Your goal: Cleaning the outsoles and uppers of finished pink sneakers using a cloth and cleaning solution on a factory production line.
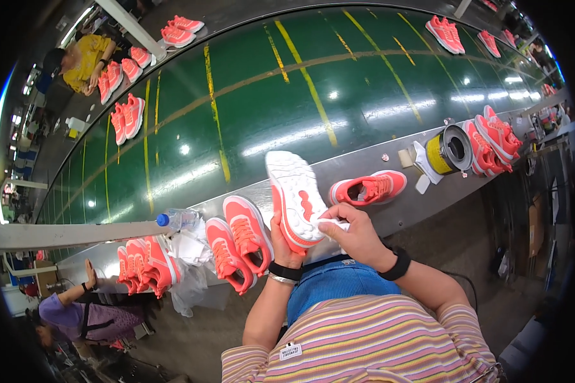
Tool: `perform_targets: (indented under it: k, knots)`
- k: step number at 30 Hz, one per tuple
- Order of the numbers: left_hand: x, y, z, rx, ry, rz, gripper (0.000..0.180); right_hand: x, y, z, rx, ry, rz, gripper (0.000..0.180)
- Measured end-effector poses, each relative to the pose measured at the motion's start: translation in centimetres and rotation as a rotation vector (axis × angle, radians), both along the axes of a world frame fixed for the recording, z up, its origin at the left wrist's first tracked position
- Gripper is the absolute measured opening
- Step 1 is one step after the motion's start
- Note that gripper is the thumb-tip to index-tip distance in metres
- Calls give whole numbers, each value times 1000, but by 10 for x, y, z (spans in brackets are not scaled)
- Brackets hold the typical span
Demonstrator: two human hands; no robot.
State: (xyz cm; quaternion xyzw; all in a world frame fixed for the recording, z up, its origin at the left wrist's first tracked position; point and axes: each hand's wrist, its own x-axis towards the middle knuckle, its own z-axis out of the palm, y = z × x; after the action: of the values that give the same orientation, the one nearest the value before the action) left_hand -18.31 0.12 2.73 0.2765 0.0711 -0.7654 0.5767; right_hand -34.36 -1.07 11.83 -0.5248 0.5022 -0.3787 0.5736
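Observation:
A coral sneaker [292,188] is tilted up in front of me, its white sole with a coral patch turned my way. My left hand [285,246] is closed around it from the left, near the heel. With its fingers pinched, my right hand [359,237] presses a small white cloth [337,224] to the heel edge of the sole. Another coral sneaker [369,189] rests on the metal ledge just right of the held one. On the left, beside my left hand, stands a pair of coral sneakers [248,233].
Beyond the metal ledge [326,169] runs a green conveyor belt [236,137] carrying more sneakers. A tin with a yellow band [449,150] stands at right, a bottle with a blue cap [179,220] at left. Co-workers in yellow [86,60] and purple [86,319] are on the left.

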Motion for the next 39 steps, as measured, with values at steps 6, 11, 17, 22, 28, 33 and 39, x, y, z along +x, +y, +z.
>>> perform_targets:
  k: [6, 11, 17, 22, 28, 33, 39]
  knots:
    - [-1, 1, 8, -33, -213, 91, 53, 8, -8, -21, -1, 109, -50, 15]
    - [-6, -9, 28, -78, -357, 120, 53, 24, 37, -39, -83, 96, -41, 17]
    - [6, -25, 22, -224, -288, 152, 56, -26, 12, -18, 55, 192, -87, 13]
    - [3, -19, 23, -197, -416, 176, 58, 12, 11, -10, -360, 110, -146, 10]
    - [1, -12, 7, -275, -658, 178, 51, 12, -3, -36, -122, 31, -314, 7]
    - [6, -18, 12, -157, -520, 312, 50, 21, 2, -21, -92, -125, -163, 6]
    - [13, -15, 11, -194, -477, 249, 57, 23, 1, -13, -239, -89, -32, 6]
